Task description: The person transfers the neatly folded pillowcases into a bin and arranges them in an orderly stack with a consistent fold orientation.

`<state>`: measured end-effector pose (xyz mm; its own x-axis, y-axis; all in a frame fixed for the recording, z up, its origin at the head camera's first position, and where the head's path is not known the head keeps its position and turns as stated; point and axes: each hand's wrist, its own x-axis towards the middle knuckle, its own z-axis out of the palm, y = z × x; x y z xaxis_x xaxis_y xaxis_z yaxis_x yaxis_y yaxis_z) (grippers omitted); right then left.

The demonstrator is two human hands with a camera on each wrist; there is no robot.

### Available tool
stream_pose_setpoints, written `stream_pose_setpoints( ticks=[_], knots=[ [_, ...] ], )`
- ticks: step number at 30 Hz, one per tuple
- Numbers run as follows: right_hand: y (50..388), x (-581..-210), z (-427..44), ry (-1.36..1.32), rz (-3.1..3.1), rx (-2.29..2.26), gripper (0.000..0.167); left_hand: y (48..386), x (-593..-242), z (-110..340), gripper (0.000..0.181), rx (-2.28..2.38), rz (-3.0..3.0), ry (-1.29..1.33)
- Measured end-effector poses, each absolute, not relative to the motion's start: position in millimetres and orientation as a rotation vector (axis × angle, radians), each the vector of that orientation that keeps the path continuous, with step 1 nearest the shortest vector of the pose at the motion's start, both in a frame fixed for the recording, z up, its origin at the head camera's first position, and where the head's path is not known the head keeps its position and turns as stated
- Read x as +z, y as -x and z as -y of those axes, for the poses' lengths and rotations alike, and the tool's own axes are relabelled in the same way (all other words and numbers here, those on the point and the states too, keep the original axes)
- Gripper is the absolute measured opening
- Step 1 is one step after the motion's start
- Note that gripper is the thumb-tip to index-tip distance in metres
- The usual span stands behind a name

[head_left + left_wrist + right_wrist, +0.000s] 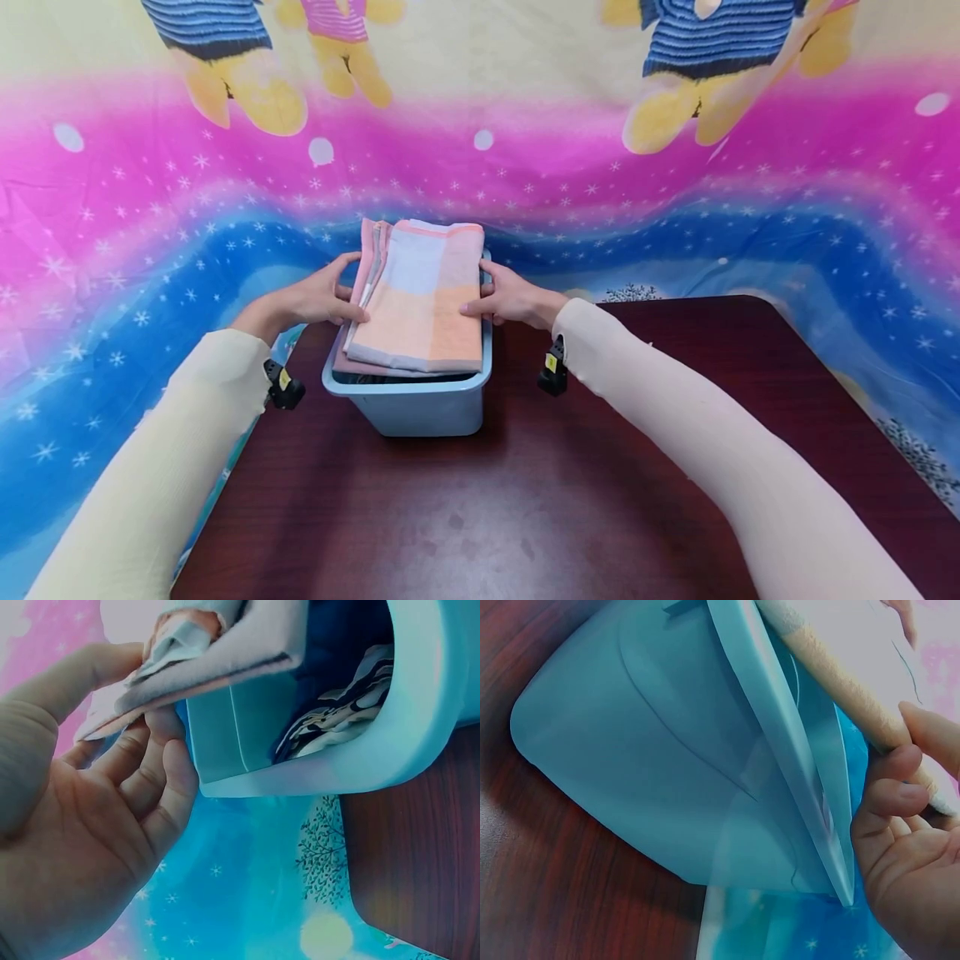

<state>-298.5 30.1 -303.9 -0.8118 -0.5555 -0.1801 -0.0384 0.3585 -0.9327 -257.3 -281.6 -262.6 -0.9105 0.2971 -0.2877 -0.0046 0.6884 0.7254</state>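
Observation:
A folded checked towel in peach, pink and pale grey lies over the mouth of a light blue plastic bin. My left hand pinches the towel's left edge, thumb above and fingers beneath. On the opposite side my right hand grips the right edge in the same manner. Seen from the left wrist, the towel's folded layers are raised above the bin's rim. Inside the bin are dark blue cloth and a patterned cloth, partly hidden by the towel.
The bin stands on a dark reddish-brown wooden table, close to its back left edge. Behind the table hangs a pink and blue curtain printed with bears and snowflakes. Each wrist carries a small black camera.

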Motion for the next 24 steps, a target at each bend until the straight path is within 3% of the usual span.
stream_pose_setpoints(
  ticks=[24],
  knots=[
    [295.4,-314.6,-16.4,0.483,-2.200,-1.399,0.096,258.8,-280.2,277.1,0.105,0.966,-2.591,-0.261]
  ],
)
